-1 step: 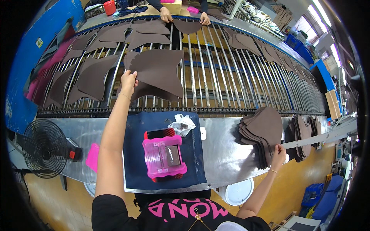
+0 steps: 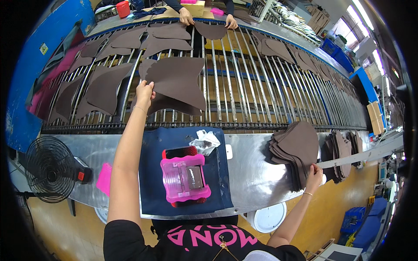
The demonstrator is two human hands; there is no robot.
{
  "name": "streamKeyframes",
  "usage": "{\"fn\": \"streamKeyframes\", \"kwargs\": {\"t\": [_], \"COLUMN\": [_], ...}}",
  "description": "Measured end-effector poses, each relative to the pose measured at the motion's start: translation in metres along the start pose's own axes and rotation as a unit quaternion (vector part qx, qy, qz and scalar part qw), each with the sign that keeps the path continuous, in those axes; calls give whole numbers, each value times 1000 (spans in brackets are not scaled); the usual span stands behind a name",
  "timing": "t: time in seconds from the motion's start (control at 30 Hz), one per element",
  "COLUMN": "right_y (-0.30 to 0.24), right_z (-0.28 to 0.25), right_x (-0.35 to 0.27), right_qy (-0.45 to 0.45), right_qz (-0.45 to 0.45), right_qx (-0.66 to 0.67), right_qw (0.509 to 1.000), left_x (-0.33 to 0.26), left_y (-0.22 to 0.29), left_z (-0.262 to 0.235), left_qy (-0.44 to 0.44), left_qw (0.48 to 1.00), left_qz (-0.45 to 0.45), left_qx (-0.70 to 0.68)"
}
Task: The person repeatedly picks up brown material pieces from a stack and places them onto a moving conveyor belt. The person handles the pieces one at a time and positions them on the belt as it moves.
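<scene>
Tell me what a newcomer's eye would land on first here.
Probably the bright pink plastic holder on the dark blue mat, near the middle of the metal bench. Next, the left hand gripping a brown piece over the metal bars, and the right hand at the edge of a brown stack, toward the right.

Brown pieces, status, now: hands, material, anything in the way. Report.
Left hand pinching left edge of brown piece. Right hand at lower edge of brown stack. Pale bar close beside right hand.
</scene>
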State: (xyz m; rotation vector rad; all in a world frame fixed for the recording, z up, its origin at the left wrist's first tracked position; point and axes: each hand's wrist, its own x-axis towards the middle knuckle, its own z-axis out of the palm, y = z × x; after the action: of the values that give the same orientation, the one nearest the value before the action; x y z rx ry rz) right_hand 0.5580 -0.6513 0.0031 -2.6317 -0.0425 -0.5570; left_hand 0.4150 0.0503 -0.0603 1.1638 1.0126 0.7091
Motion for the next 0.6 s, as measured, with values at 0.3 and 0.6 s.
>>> {"fn": "streamKeyframes", "kwargs": {"t": [0.3, 0.6], "right_y": [54, 44], "right_z": [19, -1], "right_x": [5, 29], "right_qy": [-42, -40], "right_qz": [65, 59], "right_qx": [-149, -226], "right_qw": [986, 972], "left_x": [19, -69], "left_y": [-22, 40], "left_z": [-15, -44], "left_qy": [81, 2], "left_qw": [981, 987], "left_qz": [79, 148], "left_qx": [159, 69]}}
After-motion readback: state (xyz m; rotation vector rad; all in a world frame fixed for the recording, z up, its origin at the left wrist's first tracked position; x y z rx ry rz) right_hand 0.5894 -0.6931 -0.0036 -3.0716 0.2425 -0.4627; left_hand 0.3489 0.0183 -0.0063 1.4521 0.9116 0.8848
